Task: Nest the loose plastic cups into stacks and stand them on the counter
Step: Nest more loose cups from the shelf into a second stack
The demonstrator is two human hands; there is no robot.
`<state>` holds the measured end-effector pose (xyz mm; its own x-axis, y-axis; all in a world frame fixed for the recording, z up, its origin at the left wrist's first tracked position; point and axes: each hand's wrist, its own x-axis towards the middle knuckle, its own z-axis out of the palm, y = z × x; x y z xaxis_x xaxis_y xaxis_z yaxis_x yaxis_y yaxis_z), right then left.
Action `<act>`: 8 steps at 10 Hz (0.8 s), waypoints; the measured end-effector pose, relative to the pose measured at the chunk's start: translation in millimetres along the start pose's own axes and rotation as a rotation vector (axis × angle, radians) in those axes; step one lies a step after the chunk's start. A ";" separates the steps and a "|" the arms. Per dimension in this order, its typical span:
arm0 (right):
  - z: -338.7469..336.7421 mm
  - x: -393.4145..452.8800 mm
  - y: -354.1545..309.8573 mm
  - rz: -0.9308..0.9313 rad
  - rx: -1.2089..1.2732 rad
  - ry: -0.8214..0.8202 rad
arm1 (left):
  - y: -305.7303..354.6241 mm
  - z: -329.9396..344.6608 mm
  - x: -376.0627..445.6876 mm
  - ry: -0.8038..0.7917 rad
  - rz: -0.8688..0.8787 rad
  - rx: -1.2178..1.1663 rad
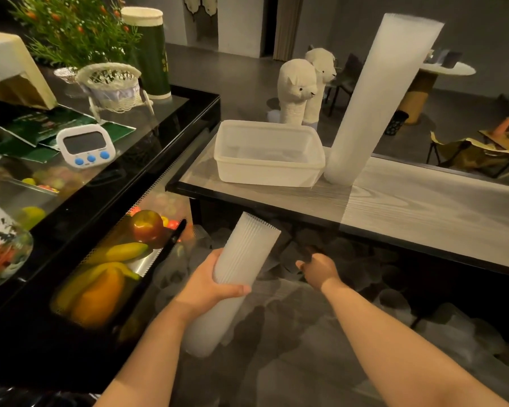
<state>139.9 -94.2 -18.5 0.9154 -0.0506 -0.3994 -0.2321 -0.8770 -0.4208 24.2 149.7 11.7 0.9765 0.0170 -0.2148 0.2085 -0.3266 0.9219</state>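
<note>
My left hand (210, 286) grips a long nested stack of clear plastic cups (241, 259), held tilted with its open end pointing up and to the right. My right hand (318, 270) reaches down into a dim heap of loose clear cups (365, 268) below the counter; its fingers curl, and I cannot make out whether they hold a cup. A much taller stack of cups (376, 98) stands leaning on the wooden counter (423, 210), just right of a white plastic tub (268, 154).
A black glass display case (147, 154) with fruit inside runs along the left. On it sit a white timer (84, 145), a wicker basket (112, 83), a green canister (149, 51) and a plant. Two plush alpacas (303, 86) stand behind the tub.
</note>
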 end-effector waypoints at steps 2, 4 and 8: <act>3.5 16.6 -7.1 -0.007 -0.162 -0.116 | -0.6 -2.8 6.6 -0.016 -0.022 0.055; 0.5 8.3 -8.0 0.028 0.121 -0.032 | -8.7 -3.1 10.6 -0.014 -0.031 0.098; -46.9 -62.0 16.6 -0.117 1.138 -0.055 | -8.2 -1.7 7.8 -0.161 -0.005 0.201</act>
<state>94.7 -128.0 37.5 0.9418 0.0483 -0.3326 -0.3354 0.0678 -0.9397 30.2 154.2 3.0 0.9510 -0.1260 -0.2824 0.1826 -0.5081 0.8417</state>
